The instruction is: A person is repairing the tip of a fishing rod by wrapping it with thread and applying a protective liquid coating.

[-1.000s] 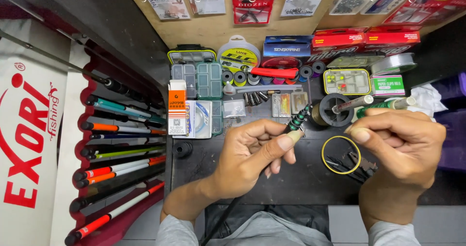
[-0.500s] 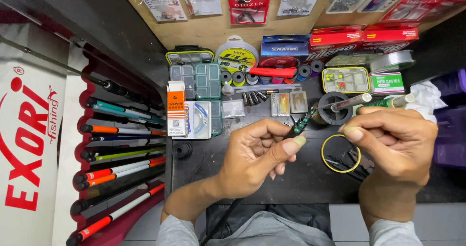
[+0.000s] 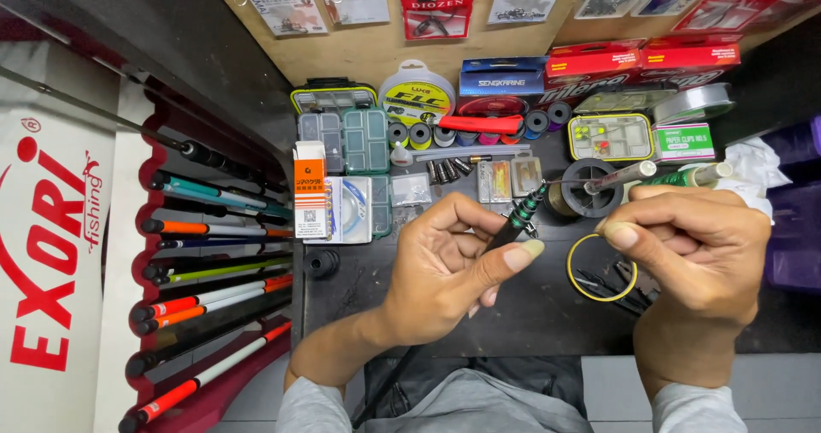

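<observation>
My left hand (image 3: pixel 445 266) grips a dark rod section (image 3: pixel 513 223) between thumb and fingers. The rod's end has green bands and points up and right, and its lower part runs down toward my lap. My right hand (image 3: pixel 697 245) is closed just to the right, pinching two slim pieces that stick out above its knuckles: a white one (image 3: pixel 631 174) and a green one (image 3: pixel 694 176). A thin grey tip reaches from them toward the rod's banded end. Beneath my right hand, a yellow ring (image 3: pixel 575 272) lies on the dark bench.
A rack of coloured rods (image 3: pixel 214 236) fills the left side. Behind the hands are clear tackle boxes (image 3: pixel 342 138), an orange-and-white carton (image 3: pixel 310 189), line spools (image 3: pixel 590 195), red boxes (image 3: pixel 641 61) and a wooden board hung with packets (image 3: pixel 428 5).
Almost nothing has changed. Both hands keep their hold, and the view has shifted slightly.
</observation>
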